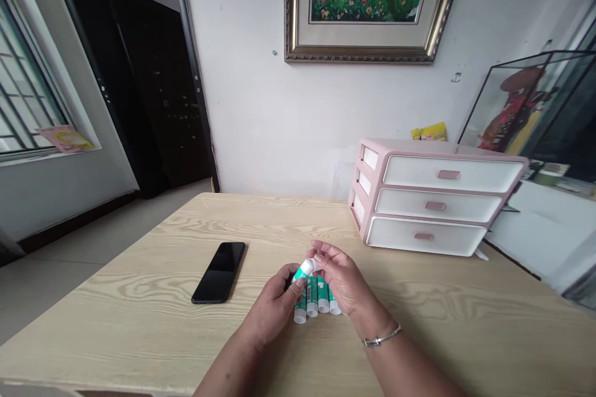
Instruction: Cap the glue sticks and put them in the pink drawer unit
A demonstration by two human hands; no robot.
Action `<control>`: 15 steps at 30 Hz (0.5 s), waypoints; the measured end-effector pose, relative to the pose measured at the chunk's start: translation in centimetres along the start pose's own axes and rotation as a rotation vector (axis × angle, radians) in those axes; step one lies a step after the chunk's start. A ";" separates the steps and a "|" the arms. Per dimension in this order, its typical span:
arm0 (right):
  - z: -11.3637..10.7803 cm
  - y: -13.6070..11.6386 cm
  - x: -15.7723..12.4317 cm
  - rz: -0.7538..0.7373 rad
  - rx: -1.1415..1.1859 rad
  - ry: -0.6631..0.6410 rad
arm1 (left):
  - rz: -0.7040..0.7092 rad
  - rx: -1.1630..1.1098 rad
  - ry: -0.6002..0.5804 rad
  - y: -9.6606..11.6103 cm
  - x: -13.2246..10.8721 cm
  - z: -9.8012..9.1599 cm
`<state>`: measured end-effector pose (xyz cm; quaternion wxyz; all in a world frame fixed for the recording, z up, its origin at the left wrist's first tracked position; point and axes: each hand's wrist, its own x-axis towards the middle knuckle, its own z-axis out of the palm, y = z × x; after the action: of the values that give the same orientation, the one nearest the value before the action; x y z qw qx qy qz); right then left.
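My left hand (274, 304) is closed around a green and white glue stick (302, 270), which is held tilted with its white end up and to the right. At that end, the thumb and fingers of my right hand (342, 276) pinch a white cap (317, 264). Whether the cap is fully off the tube I cannot tell. Below both hands, several more green glue sticks (311, 304) lie side by side on the wooden table, their white ends toward me. My right hand partly covers the rightmost ones.
A black phone (220, 273) lies on the table (139, 304) to the left. At the back right stands a pink and white drawer unit (433, 205), with a yellow packet (431, 131) behind it. A glass case (526, 99) is further right. The white wall bears a framed picture (372, 53).
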<state>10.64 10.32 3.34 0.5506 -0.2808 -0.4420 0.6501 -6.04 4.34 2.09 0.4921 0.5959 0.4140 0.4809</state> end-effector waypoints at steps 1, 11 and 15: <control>-0.2 0.1 0.0 -0.004 -0.015 -0.009 | -0.001 -0.027 -0.016 0.2 0.0 0.1; -0.5 -0.9 -1.7 -0.055 -0.129 -0.055 | -0.033 0.026 -0.039 0.7 -0.4 0.3; -0.5 -1.0 -2.1 -0.083 -0.136 -0.102 | -0.048 0.037 -0.039 0.7 -0.5 0.0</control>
<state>12.04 8.43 3.69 0.5337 -0.2653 -0.5238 0.6086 -6.08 3.73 2.70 0.5002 0.6040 0.4276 0.4495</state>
